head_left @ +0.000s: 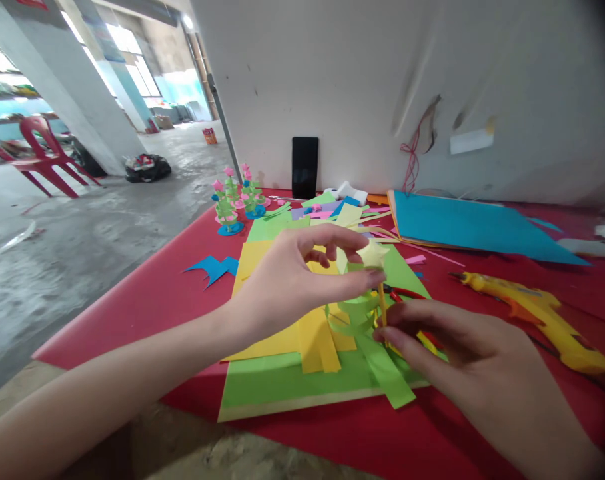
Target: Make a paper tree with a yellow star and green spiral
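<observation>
My left hand (312, 270) reaches in from the left, its thumb and fingers closed around a pale yellow paper star (375, 255). Directly beneath the star runs a thin yellow stick (382, 300), which my right hand (462, 353) pinches lower down between thumb and fingers. Whether star and stick are joined I cannot tell. Curled light green paper strips (352, 312) are just behind the stick. A red-handled tool (400, 292) lies partly hidden behind my right hand. Under both hands are yellow paper (262, 340) and green paper sheets (262, 390).
Paper trees with pink stars (227, 207) stand at the table's back left, near a blue paper cutout (212, 270). A black phone (305, 167) leans on the wall. At right are blue sheets (472, 227) and a yellow glue gun (537, 313). Paper scraps (332, 210) lie behind.
</observation>
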Available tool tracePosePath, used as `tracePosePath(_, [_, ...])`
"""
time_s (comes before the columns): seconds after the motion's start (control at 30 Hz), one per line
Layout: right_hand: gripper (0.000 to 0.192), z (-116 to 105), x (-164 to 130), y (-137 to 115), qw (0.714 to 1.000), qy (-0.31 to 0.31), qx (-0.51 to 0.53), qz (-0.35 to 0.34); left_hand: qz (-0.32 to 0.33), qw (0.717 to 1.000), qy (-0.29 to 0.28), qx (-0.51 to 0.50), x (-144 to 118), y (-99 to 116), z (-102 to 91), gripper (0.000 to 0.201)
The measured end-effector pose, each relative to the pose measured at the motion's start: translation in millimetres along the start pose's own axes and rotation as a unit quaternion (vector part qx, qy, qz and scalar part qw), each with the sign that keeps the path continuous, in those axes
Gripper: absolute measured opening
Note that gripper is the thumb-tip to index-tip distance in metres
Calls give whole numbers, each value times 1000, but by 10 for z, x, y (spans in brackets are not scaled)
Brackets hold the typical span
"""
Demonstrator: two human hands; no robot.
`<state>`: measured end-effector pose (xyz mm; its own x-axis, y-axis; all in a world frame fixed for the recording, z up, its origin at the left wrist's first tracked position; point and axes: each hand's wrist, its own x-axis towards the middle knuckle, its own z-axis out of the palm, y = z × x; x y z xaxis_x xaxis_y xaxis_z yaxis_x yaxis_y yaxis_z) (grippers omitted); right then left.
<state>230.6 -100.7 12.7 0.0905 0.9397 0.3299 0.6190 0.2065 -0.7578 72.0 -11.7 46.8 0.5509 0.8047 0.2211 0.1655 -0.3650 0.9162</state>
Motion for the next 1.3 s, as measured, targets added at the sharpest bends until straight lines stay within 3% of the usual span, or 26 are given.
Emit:
tracePosePath(0.3, [3, -5, -21, -1, 1000, 10, -5, -14, -24, 1000, -8, -2, -14, 29, 12, 21])
tracePosePath(0.53, [3, 18, 12, -7, 1000, -2, 19, 6, 5, 1000, -7, -13, -12, 4, 7, 21])
tracePosePath(1.3, [8, 16, -3, 2, 1000, -16, 21, 2, -4, 1000, -10, -5, -23, -4, 67, 25])
